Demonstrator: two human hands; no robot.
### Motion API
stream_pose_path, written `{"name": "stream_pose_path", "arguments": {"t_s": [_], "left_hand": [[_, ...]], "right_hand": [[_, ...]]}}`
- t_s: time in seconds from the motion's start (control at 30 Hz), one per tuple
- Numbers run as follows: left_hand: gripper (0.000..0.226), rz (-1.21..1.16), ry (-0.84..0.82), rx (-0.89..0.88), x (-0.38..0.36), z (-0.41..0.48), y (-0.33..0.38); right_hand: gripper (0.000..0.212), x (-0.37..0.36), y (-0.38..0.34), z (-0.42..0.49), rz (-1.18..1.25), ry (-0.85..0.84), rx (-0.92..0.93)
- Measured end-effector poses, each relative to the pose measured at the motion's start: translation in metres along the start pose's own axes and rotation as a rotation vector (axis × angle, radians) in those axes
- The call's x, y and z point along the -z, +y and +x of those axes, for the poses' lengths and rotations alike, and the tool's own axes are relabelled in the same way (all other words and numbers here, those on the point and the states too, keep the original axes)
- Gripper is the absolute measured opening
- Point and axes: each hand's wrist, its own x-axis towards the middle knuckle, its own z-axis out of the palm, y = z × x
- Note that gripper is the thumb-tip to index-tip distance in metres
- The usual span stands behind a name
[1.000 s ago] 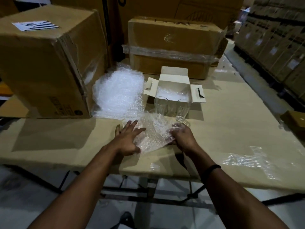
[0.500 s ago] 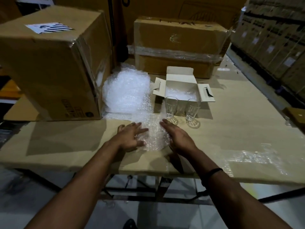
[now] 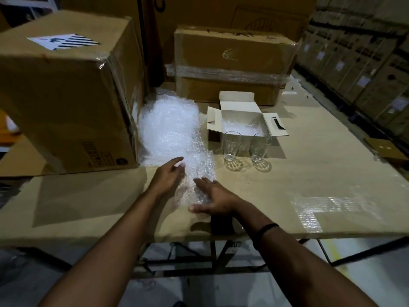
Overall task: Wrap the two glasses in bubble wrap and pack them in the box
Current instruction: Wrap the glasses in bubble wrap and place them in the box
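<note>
— What are the hands doing?
— Both are on a small clear bubble-wrap sheet that lies flat near the front edge of the cardboard-covered table. The right hand, with a black wristband on its wrist, lies palm down on the sheet's near right part. Its fingers are straight and grasp nothing.
— And the left?
— The left hand touches the sheet's left edge with its fingers extended. The fingertips are blurred, so I'd only say it looks released rather than pinching.
— Where are the glasses?
— Two tall clear drinking glasses stand upright and unwrapped at about two o'clock from the right hand. The left glass and the right glass are near each other but apart, and both are off the sheet.
— The box?
— The small white cardboard box sits open just behind them, at twelve o'clock from the glasses. Its flaps are spread and some bubble wrap lies inside.
— Anything else?
— A big white heap of bubble wrap sits at eleven o'clock from the hands. It leans against a large brown carton with a striped label, which is at ten o'clock. A film-wrapped brown carton stands at twelve o'clock at the far edge. Stacked boxes line the wall at two o'clock.
</note>
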Motion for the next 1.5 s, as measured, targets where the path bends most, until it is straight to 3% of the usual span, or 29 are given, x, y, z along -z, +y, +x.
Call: {"name": "stream_pose_path", "arguments": {"t_s": [0.1,0.2,0.3,0.4,0.63,0.77,0.97,1.13,1.23,1.37,1.5], "left_hand": [[0.046,0.439,-0.078,-0.094,-0.004,0.005,-0.003],[0.036,0.740,-0.059,-0.202,-0.008,0.014,-0.005],[0.040,0.729,-0.092,-0.222,-0.012,0.016,-0.010],[0.051,0.496,-0.055,-0.211,-0.016,0.011,-0.008],[0.057,0.103,0.124,-0.119,-0.021,0.000,-0.002],[0.057,0.125,0.146,-0.115,-0.025,-0.003,-0.002],[0.045,0.585,0.220,-0.235,-0.023,-0.009,-0.005],[0.069,0.665,0.171,-0.308,-0.030,-0.005,0.005],[0.085,0.652,0.099,-0.206,-0.035,0.006,0.009],[0.097,0.324,0.136,0.017,-0.039,0.008,0.013],[0.089,0.037,-0.035,0.208,-0.048,0.004,0.013]], "right_hand": [[0.055,-0.002,0.004,-0.003,0.526,0.388,0.075],[0.037,0.003,0.014,0.005,0.602,0.745,-0.198],[0.049,0.005,0.017,0.012,0.274,0.585,-0.498],[0.043,0.002,0.009,0.020,0.171,0.444,-0.579],[0.035,0.010,0.002,0.015,0.756,0.520,-0.356],[0.057,0.015,0.004,0.008,0.943,0.311,-0.372],[0.050,0.024,0.027,0.000,0.425,0.449,-0.453],[0.039,0.033,0.039,-0.008,0.215,0.464,-0.419],[0.037,0.031,0.046,-0.010,0.484,0.492,-0.384],[0.020,0.033,0.047,-0.016,1.091,0.499,-0.362],[0.027,0.031,0.046,-0.020,1.262,0.449,-0.293]]}}
